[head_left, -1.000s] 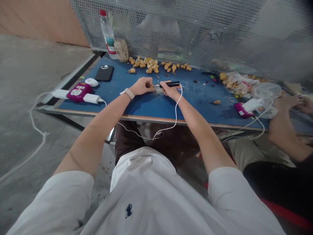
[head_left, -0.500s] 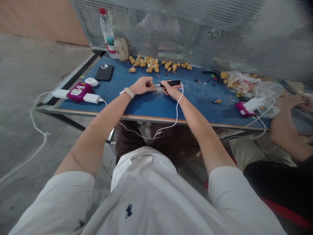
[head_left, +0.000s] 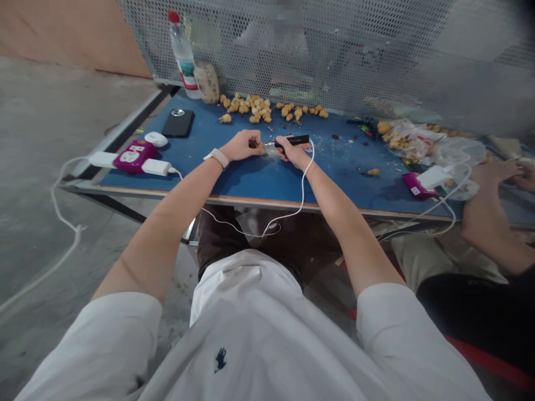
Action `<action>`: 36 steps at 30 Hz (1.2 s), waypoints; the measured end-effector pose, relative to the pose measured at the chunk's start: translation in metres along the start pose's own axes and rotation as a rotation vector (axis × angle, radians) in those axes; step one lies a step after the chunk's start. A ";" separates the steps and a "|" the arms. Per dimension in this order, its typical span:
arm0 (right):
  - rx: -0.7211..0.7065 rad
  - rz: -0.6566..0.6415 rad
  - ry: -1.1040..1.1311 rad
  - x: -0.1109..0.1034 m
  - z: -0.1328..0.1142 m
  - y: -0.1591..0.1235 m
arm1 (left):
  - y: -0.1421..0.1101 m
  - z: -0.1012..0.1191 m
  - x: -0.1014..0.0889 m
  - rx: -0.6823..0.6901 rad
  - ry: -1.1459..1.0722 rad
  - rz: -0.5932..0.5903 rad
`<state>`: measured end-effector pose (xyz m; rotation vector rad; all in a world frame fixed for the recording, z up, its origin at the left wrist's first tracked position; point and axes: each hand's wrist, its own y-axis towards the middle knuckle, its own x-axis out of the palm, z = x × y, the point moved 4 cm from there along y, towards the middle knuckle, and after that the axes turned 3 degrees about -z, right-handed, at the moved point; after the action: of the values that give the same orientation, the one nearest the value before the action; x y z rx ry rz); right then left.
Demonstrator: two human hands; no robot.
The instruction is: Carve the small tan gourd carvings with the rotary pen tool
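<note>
Tan nut-like piece (head_left: 261, 148), upper centre of frame: pinched in my left hand (head_left: 242, 146), fingertips nearly together. Right hand (head_left: 295, 153) curled round black corded pen tool (head_left: 297, 140), tip beside the piece; contact unclear. Risk: weak pinch, piece could roll, tip skid into my fingers.

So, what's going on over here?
A person's right hand holds a corded black pen-like tool, its tip aimed at a small tan piece pinched in the left hand; whether they touch is too small to tell. Loose tan pieces lie along the back of the blue table. Another person's arm shows at the right.
</note>
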<state>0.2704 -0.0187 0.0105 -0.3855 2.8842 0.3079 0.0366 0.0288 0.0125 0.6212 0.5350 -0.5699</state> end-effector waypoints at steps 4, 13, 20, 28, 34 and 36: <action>0.009 0.010 0.001 0.001 -0.002 -0.001 | -0.001 0.002 -0.001 -0.006 -0.008 -0.007; -0.012 -0.001 -0.018 0.002 -0.004 -0.002 | -0.002 0.003 -0.002 -0.021 0.002 -0.015; -0.052 -0.028 -0.035 -0.001 0.001 0.001 | -0.001 0.002 -0.003 -0.021 0.019 -0.024; -0.061 -0.036 -0.052 -0.003 0.008 0.005 | -0.002 0.004 -0.003 -0.018 0.025 -0.023; -0.055 -0.034 -0.045 -0.004 0.008 0.005 | -0.001 0.001 -0.002 -0.019 0.024 -0.014; -0.044 -0.040 -0.060 -0.003 0.005 0.003 | -0.001 0.000 -0.001 -0.023 0.027 -0.010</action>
<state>0.2735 -0.0137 0.0068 -0.4343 2.8116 0.3707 0.0349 0.0282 0.0133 0.6049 0.5695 -0.5648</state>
